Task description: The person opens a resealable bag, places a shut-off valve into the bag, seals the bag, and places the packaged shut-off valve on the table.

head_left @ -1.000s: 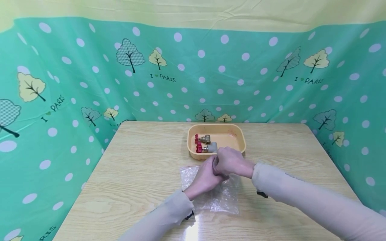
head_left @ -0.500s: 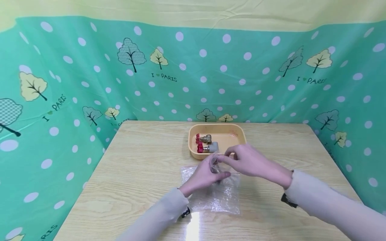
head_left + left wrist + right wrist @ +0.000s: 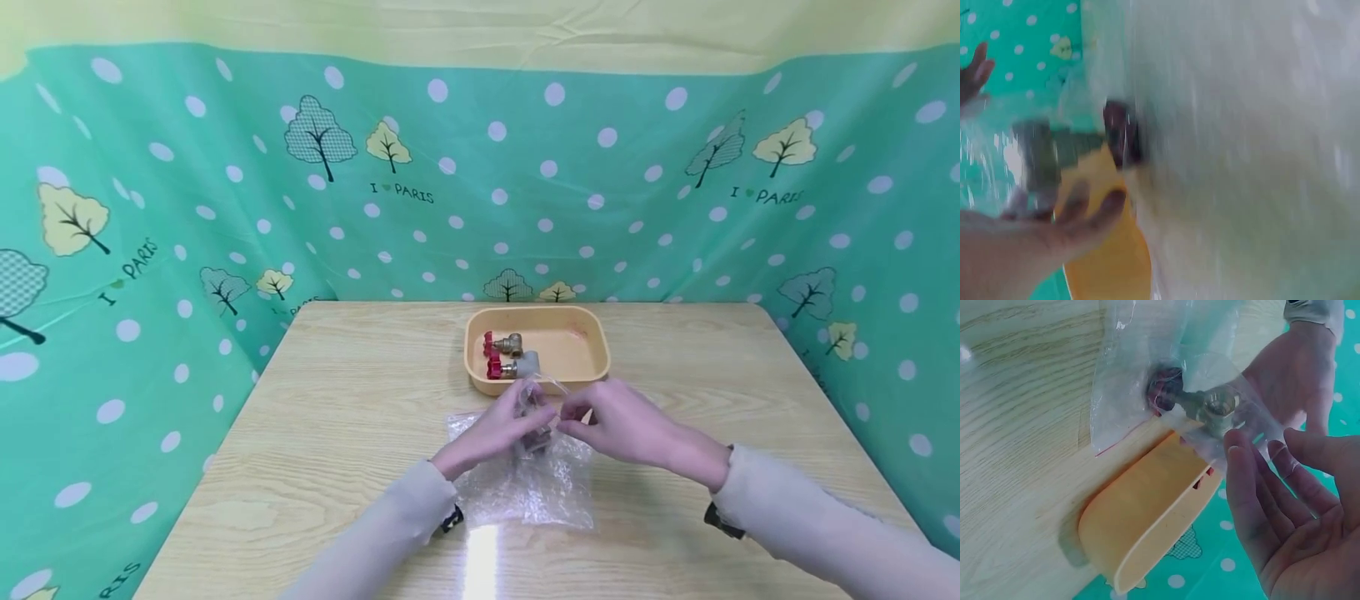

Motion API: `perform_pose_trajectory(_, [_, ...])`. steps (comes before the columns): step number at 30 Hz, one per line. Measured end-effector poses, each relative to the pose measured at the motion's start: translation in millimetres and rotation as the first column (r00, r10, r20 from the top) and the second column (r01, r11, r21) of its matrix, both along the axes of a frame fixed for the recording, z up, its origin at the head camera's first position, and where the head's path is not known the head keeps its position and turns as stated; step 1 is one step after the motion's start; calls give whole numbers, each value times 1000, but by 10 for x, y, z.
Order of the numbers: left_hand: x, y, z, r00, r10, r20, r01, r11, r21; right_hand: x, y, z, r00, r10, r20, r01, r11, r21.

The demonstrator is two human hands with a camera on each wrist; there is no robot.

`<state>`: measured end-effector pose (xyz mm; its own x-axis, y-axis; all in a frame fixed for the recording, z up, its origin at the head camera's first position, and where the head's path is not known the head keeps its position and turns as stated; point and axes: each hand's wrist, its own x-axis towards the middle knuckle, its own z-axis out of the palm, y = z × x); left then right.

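Note:
A clear plastic bag (image 3: 1250,415) with a valve (image 3: 1217,405) inside is held up between my hands. The valve has a brass-coloured body and a dark red handwheel. My left hand (image 3: 491,429) holds the bag around the valve, its fingers partly hidden by the film. At the bag's edge my right hand (image 3: 630,425) pinches the film between thumb and fingertips. The left wrist view is blurred, showing the bagged valve (image 3: 1038,156) close to the left fingers.
Flat clear bags (image 3: 558,492) lie on the wooden table (image 3: 322,433) below my hands. Just behind stands an orange-yellow tray (image 3: 602,362). In its left part lie a brass valve (image 3: 513,345) and a grey-bodied valve (image 3: 528,364), both with red handwheels. A dotted green cloth (image 3: 495,200) hangs behind.
My hands were together around the bag; the right one has drawn away to the right and now pinches its edge. The left has shifted slightly left, and the bagged valve shows more plainly.

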<state>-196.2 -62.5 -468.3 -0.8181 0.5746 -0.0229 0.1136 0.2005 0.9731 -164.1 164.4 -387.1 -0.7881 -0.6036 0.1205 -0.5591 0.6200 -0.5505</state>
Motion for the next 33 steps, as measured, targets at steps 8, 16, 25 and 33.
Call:
perform_pose_trajectory(8, [-117,-243,107,960,-249,-127,213,945,-248,-71,78,-13,999,-15,28,16,999,-30])
perform_pose_trajectory(16, [-131,-193,68,956,-169,-238,89,945,-314,-97,66,-11,999,-21,50,23,998,-55])
perform_pose_trajectory(25, [-57,-156,35,975,-33,-218,-24,967,-254,-123,94,25,1000,-18,25,21,994,-111])
perform_pose_trajectory(33, [56,-64,14,979,59,-194,-91,983,-157,-159,143,55,999,-42,0,41,995,-91])
